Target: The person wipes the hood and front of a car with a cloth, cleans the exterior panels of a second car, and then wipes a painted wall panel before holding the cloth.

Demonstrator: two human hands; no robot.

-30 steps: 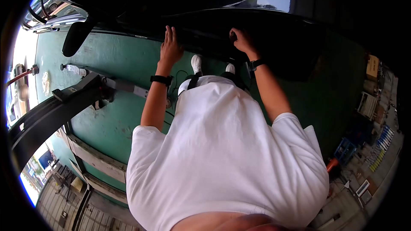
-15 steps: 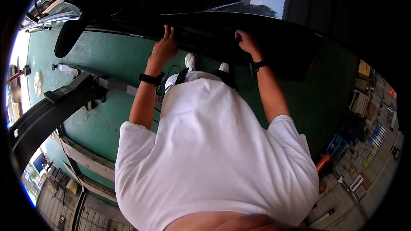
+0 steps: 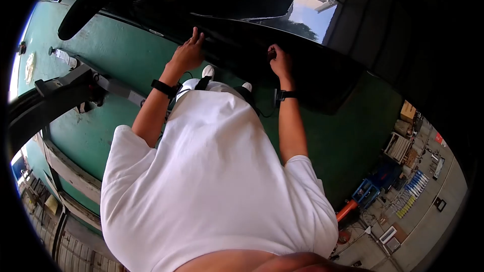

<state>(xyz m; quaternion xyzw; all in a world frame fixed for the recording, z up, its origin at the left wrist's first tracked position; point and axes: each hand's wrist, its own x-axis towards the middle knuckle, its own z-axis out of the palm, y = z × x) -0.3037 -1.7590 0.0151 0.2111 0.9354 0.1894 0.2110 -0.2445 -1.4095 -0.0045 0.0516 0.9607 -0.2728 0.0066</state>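
Note:
A black car (image 3: 232, 37) stands right in front of me, its side panel in deep shadow. My left hand (image 3: 188, 54) is at the lower part of this panel, palm toward it, with fingers stretched out and a little apart. Whether it touches the panel is hard to tell. Farther right, my right hand (image 3: 281, 63) is held close to the panel with its fingers curled together. Something small and dark may be between those fingers, but shadow hides what it is. Black bands circle both wrists.
The car's side mirror (image 3: 79, 17) juts out at upper left. A black lift arm (image 3: 55, 95) reaches over the green floor (image 3: 126, 35) on my left. At lower right lie a blue and orange floor jack (image 3: 364, 194), a row of hand tools (image 3: 412, 194) and boxes (image 3: 407, 113).
The view has turned and shifted, so the car's edge now slopes down to the right. My right hand has moved slightly left along the panel, its fingers still curled. My left fingers remain extended.

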